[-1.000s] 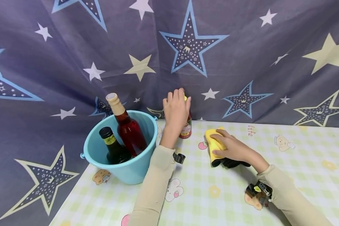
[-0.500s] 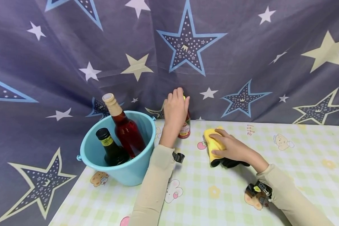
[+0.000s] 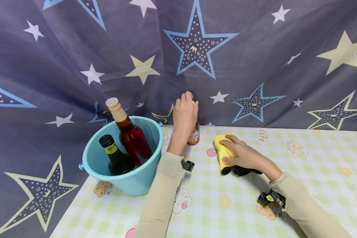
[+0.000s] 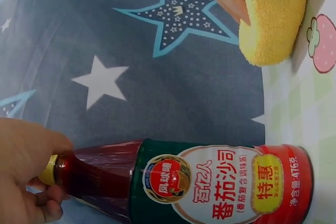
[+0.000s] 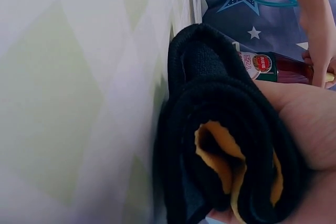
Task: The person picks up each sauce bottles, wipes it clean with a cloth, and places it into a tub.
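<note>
My left hand (image 3: 185,114) grips the neck and top of a ketchup bottle (image 3: 194,135) that stands upright on the table by the star curtain. In the left wrist view the ketchup bottle (image 4: 210,182) shows a red and green label and a yellow cap under my left hand (image 4: 29,174). My right hand (image 3: 241,155) holds a folded yellow and black cloth (image 3: 224,155) lying on the table, right of the bottle. The right wrist view shows the cloth (image 5: 226,145) rolled under my palm.
A light blue bucket (image 3: 137,185) at the table's left holds a tall red bottle (image 3: 129,135) and a small dark bottle (image 3: 114,155). A star-patterned curtain (image 3: 196,49) hangs behind. The checked tablecloth (image 3: 315,158) stretches right.
Both hands keep their holds. The head view has shifted slightly; the bottle and cloth stay in place.
</note>
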A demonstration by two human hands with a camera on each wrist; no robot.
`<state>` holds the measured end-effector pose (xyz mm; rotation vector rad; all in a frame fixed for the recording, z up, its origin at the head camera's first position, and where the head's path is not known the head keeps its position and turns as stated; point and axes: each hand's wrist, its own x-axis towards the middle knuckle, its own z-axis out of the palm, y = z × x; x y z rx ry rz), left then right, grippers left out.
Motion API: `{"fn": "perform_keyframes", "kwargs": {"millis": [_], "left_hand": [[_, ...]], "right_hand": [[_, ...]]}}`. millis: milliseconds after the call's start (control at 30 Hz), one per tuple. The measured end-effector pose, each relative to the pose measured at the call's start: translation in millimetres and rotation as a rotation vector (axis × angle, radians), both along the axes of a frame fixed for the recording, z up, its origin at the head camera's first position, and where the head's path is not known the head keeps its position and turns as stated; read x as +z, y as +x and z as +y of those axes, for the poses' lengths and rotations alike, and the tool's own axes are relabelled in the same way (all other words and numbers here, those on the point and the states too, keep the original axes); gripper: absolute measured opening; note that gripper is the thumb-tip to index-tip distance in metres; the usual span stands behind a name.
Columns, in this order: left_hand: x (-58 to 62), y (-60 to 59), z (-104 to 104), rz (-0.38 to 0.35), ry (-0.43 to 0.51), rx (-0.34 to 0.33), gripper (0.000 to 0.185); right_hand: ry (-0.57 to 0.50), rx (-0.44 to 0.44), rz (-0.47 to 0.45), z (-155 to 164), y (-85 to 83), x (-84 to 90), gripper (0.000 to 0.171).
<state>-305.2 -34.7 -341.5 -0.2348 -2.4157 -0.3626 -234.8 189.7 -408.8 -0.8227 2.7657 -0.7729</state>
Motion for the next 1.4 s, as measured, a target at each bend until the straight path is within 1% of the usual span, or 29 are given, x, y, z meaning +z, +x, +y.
{"fn": "perform_keyframes", "kwargs": {"millis": [167, 333, 433, 533, 600, 667, 733, 833, 967, 1033, 1100, 1233, 1400], "left_hand": [[3.8, 8.7, 7, 0.020, 0.009, -0.058, 0.024], [16.6, 24.4, 12, 0.003, 0.050, -0.135, 0.022], [26.3, 37.2, 13, -0.050, 0.061, -0.200, 0.023], [34.0, 49.8, 12, -0.136, 0.046, -0.281, 0.022], [37.6, 56.4, 11, -0.197, 0.028, -0.339, 0.022], [39.4, 60.4, 9, -0.249, 0.013, -0.400, 0.022], [40.2, 62.1, 7, -0.290, 0.005, -0.457, 0.021], [39.5, 61.5, 5, -0.321, -0.006, -0.538, 0.020], [37.6, 59.1, 3, -0.327, -0.024, -0.621, 0.019], [36.4, 57.9, 3, -0.329, -0.029, -0.652, 0.018], [35.2, 56.6, 3, -0.330, -0.033, -0.672, 0.018], [32.8, 53.9, 4, -0.329, -0.035, -0.687, 0.016], [30.3, 51.3, 5, -0.295, -0.048, -0.677, 0.016]], "right_hand": [[-0.006, 0.001, -0.013, 1, -0.3, -0.2, 0.062], [-0.012, 0.005, -0.025, 2, -1.3, -0.4, 0.063], [-0.014, 0.012, -0.026, 2, -2.1, -0.5, 0.063], [-0.014, 0.020, -0.025, 2, -2.8, -1.0, 0.063], [-0.014, 0.023, -0.023, 2, -3.3, -1.0, 0.063], [-0.013, 0.025, -0.018, 2, -3.8, -1.0, 0.063], [-0.014, 0.024, -0.016, 2, -3.8, -0.7, 0.063], [-0.014, 0.026, -0.017, 2, -3.3, 0.0, 0.062], [-0.014, 0.027, -0.019, 2, -2.7, 0.5, 0.062], [-0.013, 0.026, -0.018, 1, -2.7, 0.8, 0.062], [-0.009, 0.023, -0.016, 1, -3.0, 0.8, 0.062], [-0.003, 0.021, -0.014, 1, -3.9, 0.4, 0.062], [0.001, 0.025, -0.016, 2, -5.4, -0.5, 0.062]]}}
